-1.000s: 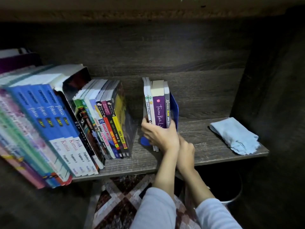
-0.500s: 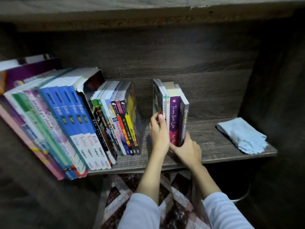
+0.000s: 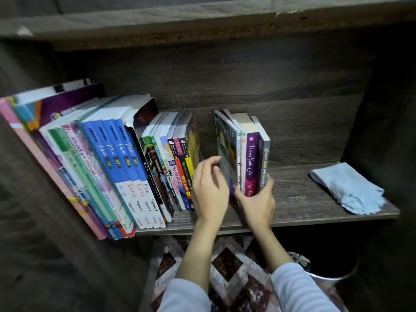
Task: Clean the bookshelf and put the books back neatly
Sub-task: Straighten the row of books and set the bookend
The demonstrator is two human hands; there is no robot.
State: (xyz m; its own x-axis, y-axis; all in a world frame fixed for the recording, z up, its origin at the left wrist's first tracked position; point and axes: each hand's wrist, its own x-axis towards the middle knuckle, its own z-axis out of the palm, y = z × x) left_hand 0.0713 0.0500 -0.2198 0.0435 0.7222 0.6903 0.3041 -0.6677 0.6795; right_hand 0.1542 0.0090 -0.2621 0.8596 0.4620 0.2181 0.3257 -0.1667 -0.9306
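Observation:
A small group of upright books, one with a purple spine, stands alone in the middle of the dark wooden shelf. My right hand grips the group's lower front, thumb on the left side and fingers round the grey book at the right. My left hand is just left of the group, fingers loosely curled and apart, fingertips by the leftmost cover, holding nothing. A long row of leaning books fills the shelf's left part, with a gap between it and the small group.
A folded light blue cloth lies at the shelf's right end beside the side panel. The upper shelf board hangs above. Below the shelf are a patterned rug and a dark round bin.
The small group of books has shifted a little right and stands straighter. My left hand has come off the leftmost cover and opened. My right hand now wraps the group's base.

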